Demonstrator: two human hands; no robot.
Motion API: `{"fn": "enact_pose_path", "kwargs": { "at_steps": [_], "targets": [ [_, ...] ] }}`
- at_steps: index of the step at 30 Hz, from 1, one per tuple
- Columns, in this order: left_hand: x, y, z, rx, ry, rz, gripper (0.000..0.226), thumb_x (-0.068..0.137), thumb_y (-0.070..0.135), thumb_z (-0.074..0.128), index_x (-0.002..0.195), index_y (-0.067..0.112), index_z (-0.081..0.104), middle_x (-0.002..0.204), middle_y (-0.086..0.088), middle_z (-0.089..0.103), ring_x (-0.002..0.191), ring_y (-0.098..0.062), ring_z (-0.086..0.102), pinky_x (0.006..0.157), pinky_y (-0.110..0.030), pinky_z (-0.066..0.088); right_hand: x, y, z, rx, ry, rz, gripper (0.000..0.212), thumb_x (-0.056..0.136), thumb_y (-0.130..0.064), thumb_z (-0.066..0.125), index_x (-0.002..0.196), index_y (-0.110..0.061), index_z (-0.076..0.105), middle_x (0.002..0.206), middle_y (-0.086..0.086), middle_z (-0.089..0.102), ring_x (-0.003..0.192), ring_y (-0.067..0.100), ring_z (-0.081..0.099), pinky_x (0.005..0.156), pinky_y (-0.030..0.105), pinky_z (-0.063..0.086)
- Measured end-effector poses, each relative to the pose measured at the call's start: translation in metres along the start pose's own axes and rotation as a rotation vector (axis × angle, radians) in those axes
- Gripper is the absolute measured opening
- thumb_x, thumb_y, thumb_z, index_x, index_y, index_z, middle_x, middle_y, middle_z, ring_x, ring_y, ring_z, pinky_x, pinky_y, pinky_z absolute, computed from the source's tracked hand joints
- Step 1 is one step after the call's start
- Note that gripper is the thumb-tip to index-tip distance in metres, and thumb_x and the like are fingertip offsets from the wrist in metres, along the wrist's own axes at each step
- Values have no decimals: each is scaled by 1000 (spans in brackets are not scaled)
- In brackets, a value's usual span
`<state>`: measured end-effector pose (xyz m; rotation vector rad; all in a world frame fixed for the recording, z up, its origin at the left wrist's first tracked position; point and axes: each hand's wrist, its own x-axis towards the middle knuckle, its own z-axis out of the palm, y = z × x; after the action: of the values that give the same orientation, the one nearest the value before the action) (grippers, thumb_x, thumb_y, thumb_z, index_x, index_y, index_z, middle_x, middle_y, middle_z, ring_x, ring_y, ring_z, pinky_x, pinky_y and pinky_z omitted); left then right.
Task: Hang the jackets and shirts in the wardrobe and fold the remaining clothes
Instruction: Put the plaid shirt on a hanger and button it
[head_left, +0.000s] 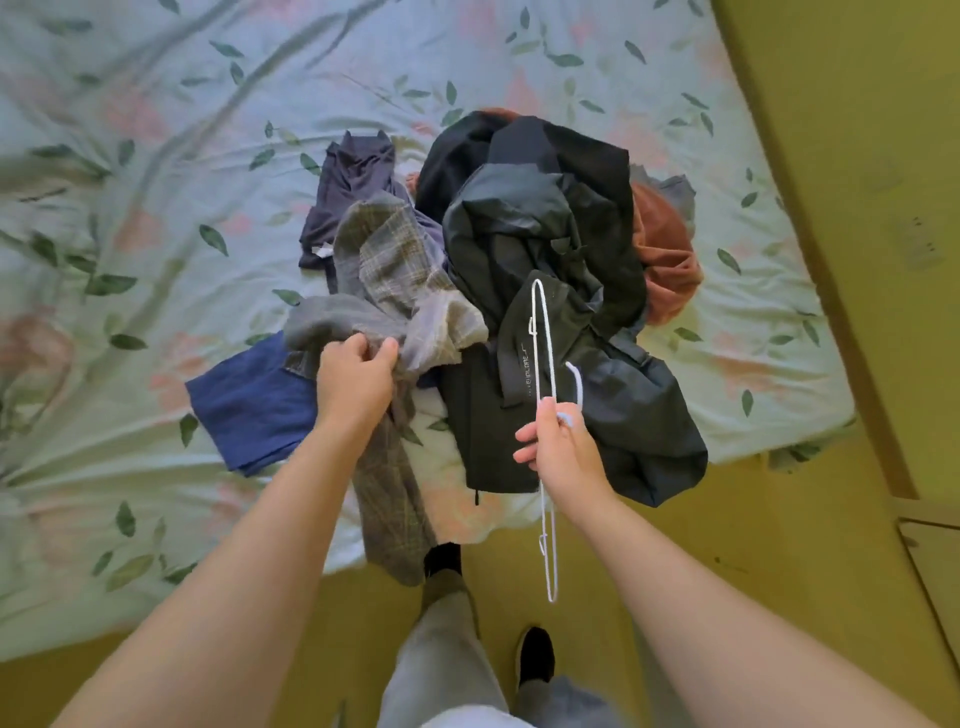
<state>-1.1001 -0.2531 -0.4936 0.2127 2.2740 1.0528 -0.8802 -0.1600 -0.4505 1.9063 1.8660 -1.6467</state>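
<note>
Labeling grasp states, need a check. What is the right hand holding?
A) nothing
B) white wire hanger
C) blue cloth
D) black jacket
B: the right hand grips the white wire hanger near its hook, above the dark clothes on the bed, while the left hand grips the grey plaid garment.

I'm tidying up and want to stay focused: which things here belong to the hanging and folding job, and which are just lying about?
Job: plaid shirt, white hanger, black jacket, rust garment, navy garment, blue cloth.
Lying about: floral bedsheet, floor.
</note>
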Motion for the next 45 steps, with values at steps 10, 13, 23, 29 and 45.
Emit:
{"fn": "enact_pose_path", "kwargs": {
  "at_steps": [10,13,23,29,45],
  "targets": [
    [-112,124,-148,-553,126,184,31,98,47,49,80,43,73,85,9,76,80,-11,74,60,-33,61,-58,-94,36,-51,-467,-188,29,93,-12,63,95,-19,35,81,1,39,60,7,42,50,15,36],
    [-154,145,-177,-631,267,233,29,96,48,50,81,43,75,86,3,75,83,-20,72,68,-41,59,-76,-121,43,-74,-452,-356,39,86,-12,70,96,-22,34,90,-1,42,73,11,46,61,24,40],
    [-300,165,-224,-974,629,285,31,109,27,46,92,9,66,79,-7,75,76,-20,75,65,-33,60,-156,-173,21,82,-1001,-389,58,56,-33,72,106,-24,45,113,6,55,96,22,57,74,38,45],
    [-382,159,-214,-932,659,353,34,106,25,50,87,12,76,84,-10,74,74,-20,71,67,-34,60,-227,-143,30,-15,-1388,-581,67,63,-32,92,117,-20,54,102,0,75,95,21,74,73,35,60],
    [-596,-64,-95,-492,724,-393,79,60,21,85,133,32,56,128,5,65,116,-19,64,98,-51,55,-391,-73,18,-23,-1766,-266,31,84,-9,56,108,-10,75,108,22,74,92,35,74,75,44,60]
  ]
}}
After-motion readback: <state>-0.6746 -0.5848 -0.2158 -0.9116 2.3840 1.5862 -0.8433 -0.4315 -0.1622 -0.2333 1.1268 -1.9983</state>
